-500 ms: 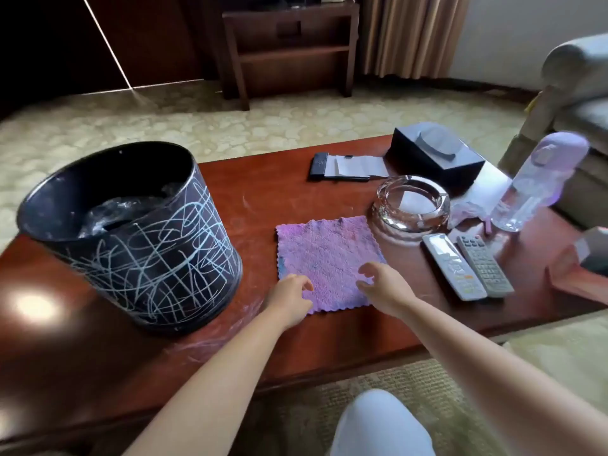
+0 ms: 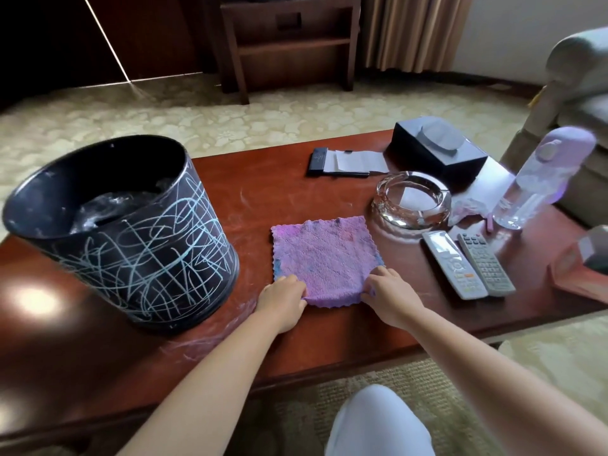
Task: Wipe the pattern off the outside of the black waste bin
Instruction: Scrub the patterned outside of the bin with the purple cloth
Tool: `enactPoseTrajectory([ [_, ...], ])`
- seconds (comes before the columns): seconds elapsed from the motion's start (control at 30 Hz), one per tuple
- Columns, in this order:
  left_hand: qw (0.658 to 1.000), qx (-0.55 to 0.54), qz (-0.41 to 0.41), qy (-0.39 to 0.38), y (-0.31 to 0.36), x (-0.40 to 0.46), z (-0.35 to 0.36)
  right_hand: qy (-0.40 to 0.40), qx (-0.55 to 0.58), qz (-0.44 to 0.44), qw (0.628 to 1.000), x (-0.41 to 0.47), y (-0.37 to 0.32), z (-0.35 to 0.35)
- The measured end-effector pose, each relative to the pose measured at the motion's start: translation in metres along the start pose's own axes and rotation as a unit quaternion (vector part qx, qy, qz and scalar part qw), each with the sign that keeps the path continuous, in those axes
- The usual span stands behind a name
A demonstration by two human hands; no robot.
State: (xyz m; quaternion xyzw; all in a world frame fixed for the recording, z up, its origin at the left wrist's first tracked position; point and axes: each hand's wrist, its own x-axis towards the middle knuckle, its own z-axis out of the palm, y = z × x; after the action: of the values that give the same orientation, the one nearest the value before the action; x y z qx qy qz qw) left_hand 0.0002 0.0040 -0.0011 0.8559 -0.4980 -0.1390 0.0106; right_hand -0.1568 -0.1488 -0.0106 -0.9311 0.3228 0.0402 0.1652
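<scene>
Both hands have now closed on the purple cloth (image 2: 324, 258): left hand (image 2: 283, 299) and right hand (image 2: 390, 296) pinch its near corners, right of the scribbled black waste bin (image 2: 131, 238).

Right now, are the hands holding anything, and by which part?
Yes: left hand and right hand each pinch a near corner of the purple cloth.

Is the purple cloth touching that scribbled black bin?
Apart. The head view shows bare table between the purple cloth and the black bin.
</scene>
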Motion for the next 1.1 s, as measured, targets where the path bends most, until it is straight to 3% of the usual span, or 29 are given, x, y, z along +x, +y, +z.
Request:
enactPoseTrajectory([
  [0.2, 0.998, -0.058, -0.019, -0.034, 0.000, -0.027, -0.030, 0.025, 0.026, -0.002, 0.999, -0.015, -0.008, -0.014],
  [0.43, 0.993, -0.110, -0.050, -0.008, -0.004, -0.072, -0.048, 0.034, 0.083, -0.041, 0.995, -0.043, -0.026, -0.039],
  [0.67, 0.989, -0.136, -0.042, 0.034, -0.008, -0.106, -0.059, 0.009, 0.023, -0.092, 0.995, -0.069, -0.045, -0.061],
  [0.93, 0.991, -0.105, -0.033, 0.070, -0.028, -0.102, -0.059, 0.053, -0.061, -0.057, 0.995, -0.057, -0.044, -0.056],
  [1.1, 0.988, -0.107, -0.060, 0.095, -0.034, -0.079, -0.054, 0.070, -0.051, -0.030, 0.996, -0.039, -0.046, -0.047],
])
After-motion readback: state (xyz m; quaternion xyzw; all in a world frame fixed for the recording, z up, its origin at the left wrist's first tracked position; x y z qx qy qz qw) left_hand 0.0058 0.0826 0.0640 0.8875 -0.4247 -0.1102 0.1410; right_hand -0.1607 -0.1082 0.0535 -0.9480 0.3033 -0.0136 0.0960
